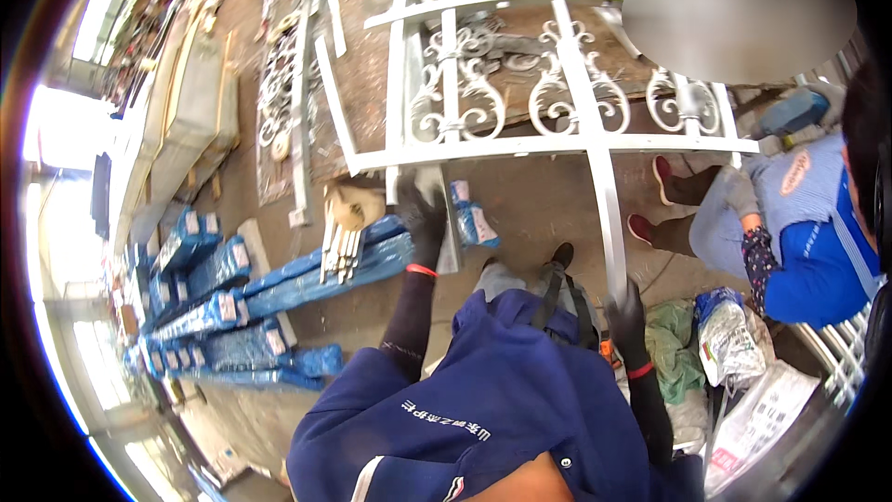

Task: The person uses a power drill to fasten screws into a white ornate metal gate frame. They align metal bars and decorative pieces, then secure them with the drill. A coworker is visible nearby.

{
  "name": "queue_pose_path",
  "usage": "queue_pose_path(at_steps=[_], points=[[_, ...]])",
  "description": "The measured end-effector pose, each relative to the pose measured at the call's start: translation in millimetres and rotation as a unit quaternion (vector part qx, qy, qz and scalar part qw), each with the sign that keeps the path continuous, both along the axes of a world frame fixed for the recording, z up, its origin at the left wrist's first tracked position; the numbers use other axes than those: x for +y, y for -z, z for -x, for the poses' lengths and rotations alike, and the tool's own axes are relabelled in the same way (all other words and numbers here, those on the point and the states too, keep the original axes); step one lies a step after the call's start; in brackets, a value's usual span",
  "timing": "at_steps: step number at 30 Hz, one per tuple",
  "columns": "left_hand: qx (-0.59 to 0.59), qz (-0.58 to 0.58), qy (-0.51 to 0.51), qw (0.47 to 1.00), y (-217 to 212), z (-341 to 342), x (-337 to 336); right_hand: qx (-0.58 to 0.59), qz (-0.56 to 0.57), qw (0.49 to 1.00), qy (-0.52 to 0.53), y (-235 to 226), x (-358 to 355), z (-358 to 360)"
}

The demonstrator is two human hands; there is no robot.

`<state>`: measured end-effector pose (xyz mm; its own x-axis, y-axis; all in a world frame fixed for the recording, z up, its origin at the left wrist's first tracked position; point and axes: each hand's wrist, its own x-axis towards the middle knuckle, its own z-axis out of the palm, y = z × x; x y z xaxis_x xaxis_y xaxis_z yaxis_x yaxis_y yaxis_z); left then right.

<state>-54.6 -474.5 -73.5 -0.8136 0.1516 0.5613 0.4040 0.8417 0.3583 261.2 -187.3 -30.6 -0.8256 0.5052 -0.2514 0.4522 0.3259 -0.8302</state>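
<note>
Blue work-jacket sleeves fill the bottom of the view, and from them two forearms in dark sleeves reach upward. Both hands wear black gloves with red cuffs. The left hand [423, 214] is closed around a vertical bar near the lower rail of a white-painted wrought-iron gate panel with scrollwork [520, 93], which lies nearly flat over the concrete floor. The right hand [628, 316] is wrapped around the foot of a long white upright bar of the same panel. The hands are well apart, each clamped on the frame.

Judging by the two grips, the step in hand is lifting or shifting the panel, and any move calls for both hands to keep the frame level so its long bars do not swing.

Room is tight. To the right, a crouching person in a blue striped top [799, 223] sits just beside the frame's edge. To the left lie blue plastic-wrapped bundles of long profiles [269, 288] and a bundle of short white metal strips [342, 240]. Crumpled white plastic bags [734, 344] crowd the right foot. Bare floor [539, 204] shows only under the lower rail.
</note>
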Motion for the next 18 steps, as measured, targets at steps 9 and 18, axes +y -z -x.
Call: queue_pose_path(at_steps=[9, 18], points=[[-0.28, 0.199, 0.032, 0.939, 32, 86, -87, 0.122, -0.047, 0.98, -0.15, 7, -49, 313], [-0.307, -0.006, -0.019, 0.952, 55, 51, -69, 0.122, -0.085, 0.974, -0.172, -10, -232, 519]])
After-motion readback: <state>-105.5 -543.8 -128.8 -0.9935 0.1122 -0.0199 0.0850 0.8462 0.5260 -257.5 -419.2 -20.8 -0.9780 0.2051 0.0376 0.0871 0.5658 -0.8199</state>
